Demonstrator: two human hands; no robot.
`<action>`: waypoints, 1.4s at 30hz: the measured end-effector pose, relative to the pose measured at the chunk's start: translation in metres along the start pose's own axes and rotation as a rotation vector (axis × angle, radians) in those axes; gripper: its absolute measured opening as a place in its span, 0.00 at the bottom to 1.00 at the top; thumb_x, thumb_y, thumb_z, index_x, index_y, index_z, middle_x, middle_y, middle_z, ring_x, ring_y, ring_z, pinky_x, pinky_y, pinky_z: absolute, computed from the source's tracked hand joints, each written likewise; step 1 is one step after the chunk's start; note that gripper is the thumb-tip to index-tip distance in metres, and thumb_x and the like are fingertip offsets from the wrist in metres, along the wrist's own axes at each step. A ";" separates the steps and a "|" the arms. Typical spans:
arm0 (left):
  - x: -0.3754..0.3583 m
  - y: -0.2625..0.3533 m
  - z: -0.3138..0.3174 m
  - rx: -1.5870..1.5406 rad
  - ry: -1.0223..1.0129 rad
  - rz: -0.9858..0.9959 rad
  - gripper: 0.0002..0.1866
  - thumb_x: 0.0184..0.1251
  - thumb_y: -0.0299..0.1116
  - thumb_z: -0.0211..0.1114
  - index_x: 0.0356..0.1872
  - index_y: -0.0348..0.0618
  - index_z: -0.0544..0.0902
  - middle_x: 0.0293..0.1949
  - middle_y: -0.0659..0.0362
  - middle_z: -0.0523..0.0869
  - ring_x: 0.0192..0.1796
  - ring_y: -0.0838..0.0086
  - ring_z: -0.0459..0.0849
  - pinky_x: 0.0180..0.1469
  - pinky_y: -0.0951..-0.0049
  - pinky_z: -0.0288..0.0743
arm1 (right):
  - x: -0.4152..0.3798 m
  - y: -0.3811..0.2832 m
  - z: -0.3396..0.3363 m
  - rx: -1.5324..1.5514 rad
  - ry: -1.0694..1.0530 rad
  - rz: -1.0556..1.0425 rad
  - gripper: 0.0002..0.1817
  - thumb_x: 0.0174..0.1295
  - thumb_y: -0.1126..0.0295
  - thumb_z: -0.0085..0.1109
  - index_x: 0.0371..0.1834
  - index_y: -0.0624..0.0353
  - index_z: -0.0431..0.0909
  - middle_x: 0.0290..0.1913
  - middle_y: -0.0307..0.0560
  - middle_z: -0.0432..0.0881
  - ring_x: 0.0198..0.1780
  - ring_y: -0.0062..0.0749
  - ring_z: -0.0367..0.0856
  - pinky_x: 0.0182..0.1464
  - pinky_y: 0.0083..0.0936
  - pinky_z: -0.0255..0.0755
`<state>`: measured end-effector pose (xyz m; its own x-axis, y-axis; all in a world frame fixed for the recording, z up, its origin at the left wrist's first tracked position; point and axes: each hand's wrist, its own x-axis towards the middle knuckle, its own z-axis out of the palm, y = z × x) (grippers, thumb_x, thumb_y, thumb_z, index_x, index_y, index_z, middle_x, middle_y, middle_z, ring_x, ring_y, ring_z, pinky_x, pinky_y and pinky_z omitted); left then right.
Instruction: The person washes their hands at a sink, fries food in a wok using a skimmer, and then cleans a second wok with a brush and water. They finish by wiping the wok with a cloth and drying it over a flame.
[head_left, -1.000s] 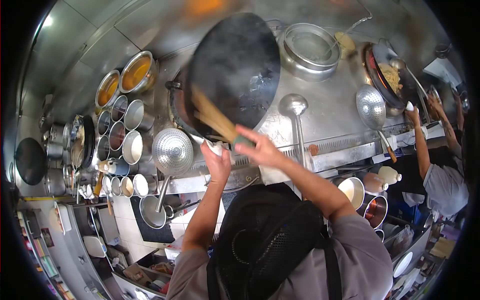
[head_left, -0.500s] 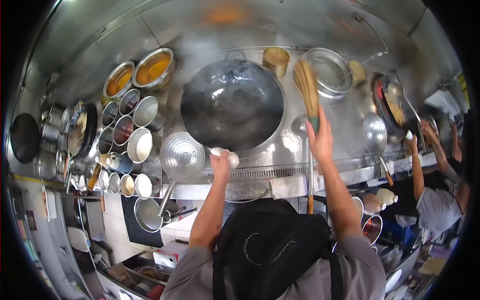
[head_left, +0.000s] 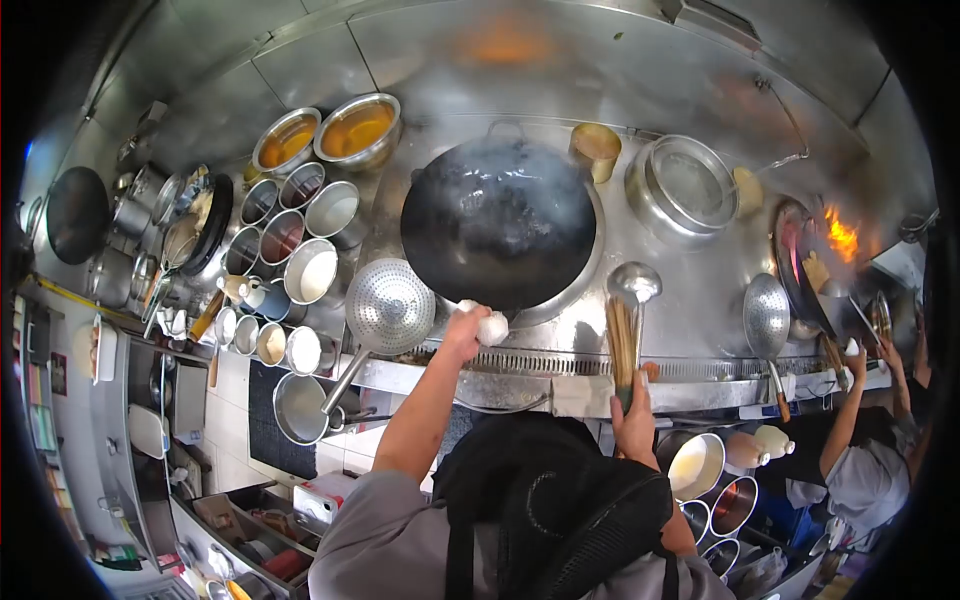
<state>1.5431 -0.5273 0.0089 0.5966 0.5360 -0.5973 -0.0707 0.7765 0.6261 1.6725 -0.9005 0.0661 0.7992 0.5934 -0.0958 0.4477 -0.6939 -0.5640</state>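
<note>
Looks forward and steeply down from head height through a wide lens, past a grey sleeve [head_left: 365,525] at lower left to a black wok [head_left: 500,235] close by. Reaches up to the steel back wall [head_left: 620,75] and sideways to a co-worker [head_left: 866,485], farther off.
</note>
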 end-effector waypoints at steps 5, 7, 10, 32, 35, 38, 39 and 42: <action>-0.011 -0.030 -0.011 0.366 0.052 0.321 0.15 0.65 0.25 0.63 0.52 0.33 0.75 0.46 0.51 0.84 0.48 0.60 0.86 0.52 0.56 0.82 | 0.006 0.022 0.008 0.120 -0.047 -0.027 0.35 0.66 0.63 0.64 0.74 0.64 0.63 0.54 0.74 0.80 0.53 0.70 0.80 0.56 0.48 0.75; -0.032 -0.045 -0.010 0.477 0.102 0.533 0.19 0.64 0.26 0.63 0.55 0.31 0.73 0.48 0.49 0.83 0.50 0.59 0.85 0.55 0.57 0.80 | 0.022 -0.004 -0.007 0.337 0.062 -0.086 0.33 0.67 0.64 0.65 0.71 0.69 0.66 0.55 0.71 0.81 0.54 0.61 0.83 0.57 0.38 0.76; -0.051 -0.079 -0.021 0.747 0.285 0.681 0.33 0.62 0.33 0.69 0.65 0.31 0.66 0.53 0.40 0.81 0.55 0.48 0.81 0.60 0.54 0.74 | 0.083 -0.024 -0.001 0.378 0.211 -0.267 0.32 0.69 0.63 0.64 0.72 0.68 0.66 0.55 0.64 0.83 0.51 0.50 0.85 0.55 0.38 0.76; 0.010 -0.038 -0.001 0.608 0.253 0.343 0.38 0.64 0.46 0.67 0.66 0.26 0.65 0.59 0.37 0.79 0.62 0.45 0.80 0.65 0.56 0.72 | 0.327 -0.240 -0.124 0.082 0.447 -0.622 0.30 0.72 0.64 0.60 0.74 0.64 0.66 0.71 0.62 0.72 0.71 0.51 0.72 0.71 0.37 0.64; 0.001 -0.059 0.005 0.037 0.124 0.186 0.31 0.73 0.48 0.65 0.64 0.35 0.68 0.56 0.53 0.78 0.56 0.65 0.79 0.58 0.62 0.76 | 0.347 -0.261 -0.041 0.237 0.669 -0.658 0.31 0.71 0.63 0.61 0.73 0.68 0.65 0.72 0.65 0.70 0.73 0.55 0.68 0.74 0.39 0.59; -0.011 -0.051 0.003 0.081 0.038 0.199 0.21 0.78 0.44 0.62 0.58 0.39 0.70 0.48 0.59 0.78 0.53 0.73 0.78 0.54 0.65 0.78 | 0.361 -0.248 0.090 0.234 0.549 -0.466 0.35 0.66 0.60 0.64 0.72 0.68 0.65 0.69 0.68 0.72 0.71 0.60 0.70 0.73 0.44 0.61; -0.008 -0.053 -0.001 0.096 0.036 0.196 0.22 0.78 0.44 0.62 0.59 0.39 0.70 0.48 0.59 0.78 0.53 0.74 0.77 0.55 0.66 0.77 | 0.348 -0.254 0.118 0.146 0.308 -0.327 0.37 0.65 0.56 0.63 0.73 0.65 0.65 0.63 0.68 0.77 0.64 0.64 0.76 0.68 0.47 0.68; -0.012 -0.040 0.002 0.070 0.039 0.129 0.23 0.78 0.45 0.62 0.61 0.39 0.68 0.50 0.59 0.77 0.52 0.74 0.76 0.56 0.69 0.74 | 0.285 -0.270 0.146 0.244 -0.563 -0.156 0.41 0.64 0.52 0.67 0.79 0.43 0.62 0.51 0.59 0.86 0.37 0.45 0.88 0.38 0.41 0.83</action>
<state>1.5402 -0.5653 -0.0087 0.5548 0.6430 -0.5280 -0.0876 0.6762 0.7315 1.7208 -0.4843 0.0712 0.3691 0.8496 -0.3767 0.3845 -0.5086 -0.7704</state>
